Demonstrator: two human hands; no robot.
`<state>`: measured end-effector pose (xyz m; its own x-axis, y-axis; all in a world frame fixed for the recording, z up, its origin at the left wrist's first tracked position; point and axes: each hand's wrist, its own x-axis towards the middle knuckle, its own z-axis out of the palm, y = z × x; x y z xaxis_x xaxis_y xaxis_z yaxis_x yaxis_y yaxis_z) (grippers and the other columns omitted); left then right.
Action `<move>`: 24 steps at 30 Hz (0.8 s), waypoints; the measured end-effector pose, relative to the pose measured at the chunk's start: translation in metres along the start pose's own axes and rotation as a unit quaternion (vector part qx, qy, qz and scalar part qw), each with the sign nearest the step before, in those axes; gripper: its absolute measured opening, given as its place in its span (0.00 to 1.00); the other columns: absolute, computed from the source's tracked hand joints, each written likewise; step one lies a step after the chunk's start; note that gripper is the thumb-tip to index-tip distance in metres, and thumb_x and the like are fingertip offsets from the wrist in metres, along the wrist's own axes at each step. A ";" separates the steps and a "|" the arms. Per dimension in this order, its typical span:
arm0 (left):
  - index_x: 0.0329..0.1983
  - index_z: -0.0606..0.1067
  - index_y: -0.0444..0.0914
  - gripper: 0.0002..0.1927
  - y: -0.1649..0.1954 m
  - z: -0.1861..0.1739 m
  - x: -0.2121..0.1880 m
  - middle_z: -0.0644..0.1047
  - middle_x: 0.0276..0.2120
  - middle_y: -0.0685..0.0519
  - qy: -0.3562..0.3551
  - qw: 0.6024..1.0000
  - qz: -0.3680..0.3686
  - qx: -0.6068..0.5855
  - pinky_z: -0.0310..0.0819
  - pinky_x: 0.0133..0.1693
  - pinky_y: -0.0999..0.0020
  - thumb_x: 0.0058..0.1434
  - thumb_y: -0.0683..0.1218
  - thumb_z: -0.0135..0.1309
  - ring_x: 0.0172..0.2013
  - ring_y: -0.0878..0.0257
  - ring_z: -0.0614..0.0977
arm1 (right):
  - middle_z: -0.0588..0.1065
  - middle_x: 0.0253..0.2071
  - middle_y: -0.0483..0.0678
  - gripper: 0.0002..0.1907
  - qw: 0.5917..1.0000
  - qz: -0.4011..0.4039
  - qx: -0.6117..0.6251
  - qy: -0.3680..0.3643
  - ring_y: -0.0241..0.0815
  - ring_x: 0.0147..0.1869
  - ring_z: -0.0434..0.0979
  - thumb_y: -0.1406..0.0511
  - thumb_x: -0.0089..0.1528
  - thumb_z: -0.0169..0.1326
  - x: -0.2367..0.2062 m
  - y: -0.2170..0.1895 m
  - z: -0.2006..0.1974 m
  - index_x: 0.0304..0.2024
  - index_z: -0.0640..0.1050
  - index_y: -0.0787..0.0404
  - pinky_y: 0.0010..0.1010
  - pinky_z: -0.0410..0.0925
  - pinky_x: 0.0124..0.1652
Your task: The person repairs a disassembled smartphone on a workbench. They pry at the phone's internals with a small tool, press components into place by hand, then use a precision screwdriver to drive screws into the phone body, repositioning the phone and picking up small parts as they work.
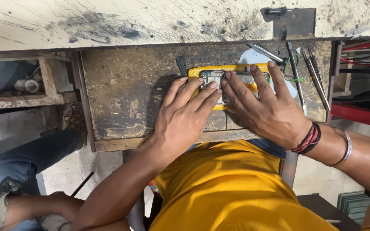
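Note:
An opened phone (216,78) with bare circuitry lies in a yellow frame (232,68) on a worn pull-out wooden tray (125,94). My left hand (185,115) rests flat on the tray, its fingertips pressing on the phone's left part. My right hand (262,105) lies over the phone's right part, fingers spread and pressing down. Red thread bands and a metal bangle circle my right wrist. Much of the phone is hidden under my fingers.
Tweezers and thin metal tools (311,70) lie at the tray's right edge beside a screwdriver (265,52) and a green wire loop (290,72). A scratched pale workbench (150,21) runs above. Another person's leg in jeans (26,154) is at left.

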<state>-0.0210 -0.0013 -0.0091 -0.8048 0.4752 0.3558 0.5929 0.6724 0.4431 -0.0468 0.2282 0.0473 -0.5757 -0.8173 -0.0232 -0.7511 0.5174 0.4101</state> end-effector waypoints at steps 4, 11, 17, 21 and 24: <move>0.58 0.78 0.36 0.18 0.000 0.000 -0.001 0.78 0.59 0.51 -0.001 1.000 0.000 0.005 0.59 0.68 0.48 0.64 0.41 0.56 0.63 0.52 0.74 | 0.70 0.68 0.53 0.32 0.999 -0.013 -0.028 0.007 0.64 0.67 0.67 0.46 0.70 0.48 0.000 -0.001 0.001 0.68 0.75 0.59 0.59 0.61 0.66; 0.57 0.79 0.37 0.18 0.000 -0.002 0.001 0.79 0.59 0.51 0.001 1.000 0.001 0.004 0.59 0.68 0.48 0.63 0.42 0.56 0.62 0.52 0.74 | 0.70 0.68 0.49 0.31 0.997 0.025 0.071 0.009 0.56 0.70 0.67 0.49 0.67 0.53 -0.001 0.001 0.003 0.67 0.74 0.57 0.60 0.60 0.67; 0.58 0.78 0.37 0.19 0.000 -0.002 0.001 0.78 0.59 0.52 0.007 1.000 -0.002 0.000 0.60 0.67 0.48 0.63 0.42 0.57 0.62 0.52 0.74 | 0.67 0.71 0.50 0.33 0.976 0.086 0.200 0.005 0.55 0.72 0.66 0.52 0.65 0.57 -0.001 -0.005 0.009 0.70 0.71 0.56 0.60 0.57 0.69; 0.59 0.78 0.37 0.19 0.000 0.000 0.001 0.78 0.59 0.52 0.008 1.000 0.001 0.003 0.60 0.67 0.48 0.64 0.42 0.57 0.62 0.52 0.74 | 0.67 0.71 0.47 0.32 0.978 0.089 0.188 0.004 0.53 0.72 0.66 0.52 0.64 0.57 -0.004 -0.006 0.013 0.69 0.71 0.50 0.60 0.57 0.68; 0.59 0.77 0.36 0.19 -0.001 -0.002 0.001 0.79 0.58 0.52 0.007 1.000 0.002 0.002 0.61 0.67 0.48 0.64 0.42 0.57 0.62 0.51 0.74 | 0.66 0.71 0.46 0.33 0.978 0.091 0.186 0.000 0.53 0.71 0.66 0.51 0.64 0.57 -0.005 -0.006 0.015 0.70 0.71 0.50 0.62 0.56 0.68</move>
<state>-0.0223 -0.0026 -0.0073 -0.8021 0.4698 0.3687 0.5958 0.6725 0.4390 -0.0441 0.2332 0.0308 -0.7111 -0.7029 0.0187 -0.7016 0.7110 0.0468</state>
